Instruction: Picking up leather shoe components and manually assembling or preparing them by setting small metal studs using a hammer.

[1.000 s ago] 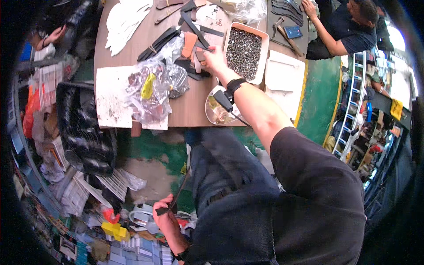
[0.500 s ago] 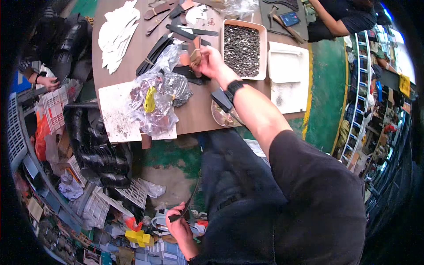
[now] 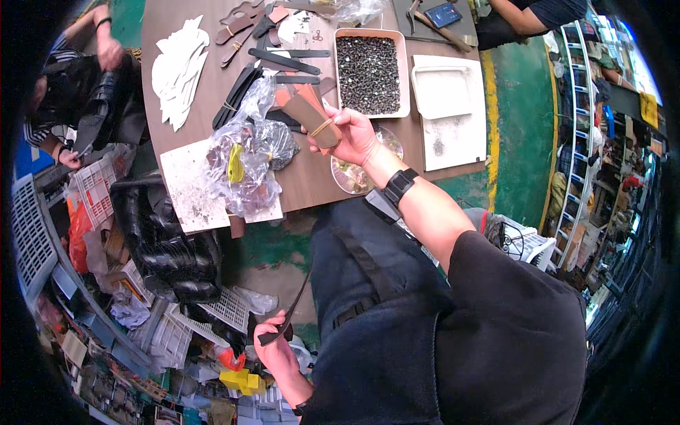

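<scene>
My right hand point(image 3: 356, 139) is closed around a bundle of brown leather pieces point(image 3: 312, 117) tied with a rubber band. It holds the bundle above the wooden table point(image 3: 312, 195), near a round tub point(image 3: 345, 175) of small pieces. Low on the left, away from the table, my left hand point(image 3: 278, 360) grips a thin dark leather strap point(image 3: 289, 319), whose long end points upward. Beside the bundle lie dark straps point(image 3: 289, 62), a stack of black strips point(image 3: 236, 97) and a clear plastic bag point(image 3: 248, 163) with a yellow piece in it.
A tray point(image 3: 404, 71) of small dark metal parts and a white lid point(image 3: 443, 92) stand right of the bundle. White cut pieces point(image 3: 180, 74) lie far left; a hammer point(image 3: 448, 32) lies far right. Co-workers sit at left and far right. Black moulded sheets point(image 3: 170, 248) lie beside the table.
My right hand has drawn the leather bundle off the table toward me, and the bundle now shows fully. My left hand has shifted slightly left and still grips the strap.
</scene>
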Tool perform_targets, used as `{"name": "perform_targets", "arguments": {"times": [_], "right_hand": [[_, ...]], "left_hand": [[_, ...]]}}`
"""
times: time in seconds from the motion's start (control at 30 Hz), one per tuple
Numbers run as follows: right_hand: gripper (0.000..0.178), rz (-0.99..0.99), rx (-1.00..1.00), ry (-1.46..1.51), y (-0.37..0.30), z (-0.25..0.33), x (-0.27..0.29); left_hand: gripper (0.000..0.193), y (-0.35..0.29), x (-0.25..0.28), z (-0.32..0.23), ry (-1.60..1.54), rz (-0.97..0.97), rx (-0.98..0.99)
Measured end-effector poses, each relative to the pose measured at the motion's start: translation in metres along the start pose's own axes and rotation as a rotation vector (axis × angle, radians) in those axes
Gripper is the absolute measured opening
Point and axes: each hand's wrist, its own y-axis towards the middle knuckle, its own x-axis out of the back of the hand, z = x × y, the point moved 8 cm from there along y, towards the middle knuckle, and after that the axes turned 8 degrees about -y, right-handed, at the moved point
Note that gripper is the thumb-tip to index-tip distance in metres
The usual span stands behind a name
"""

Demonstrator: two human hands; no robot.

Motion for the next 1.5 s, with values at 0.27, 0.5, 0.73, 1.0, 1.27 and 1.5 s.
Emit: {"name": "perform_targets", "arguments": {"times": [0.27, 0.5, 0.73, 1.0, 1.27, 1.5], "right_hand": [[0.066, -0.015, 0.017, -0.141, 0.002, 0.002, -0.011], [0.063, -0.061, 0.007, -0.3, 0.005, 0.003, -0.003], [0.051, -0.51, 0.001, -1.426, 0.013, 0.021, 0.051], [0.044, -0.686, 0.233, -1.916, 0.123, 0.065, 0.059], [0.04, -0.531, 0.182, -2.406, 0.196, 0.054, 0.079], [0.014, -0.569, -0.157, -1.026, 0.168, 0.058, 0.143]], "left_hand": [[0.015, -0.003, -0.002, -0.003, 0.019, -0.017, -0.017], [0.013, -0.006, -0.003, 0.004, 0.006, -0.031, -0.003], [0.009, -0.002, -0.006, 0.011, -0.03, -0.034, 0.002], [0.008, -0.002, 0.001, 0.027, -0.062, -0.132, 0.042], [0.011, -0.008, 0.016, 0.048, 0.002, -0.281, 0.146], [0.01, 0.001, -0.001, 0.041, -0.013, -0.275, 0.159]]}}
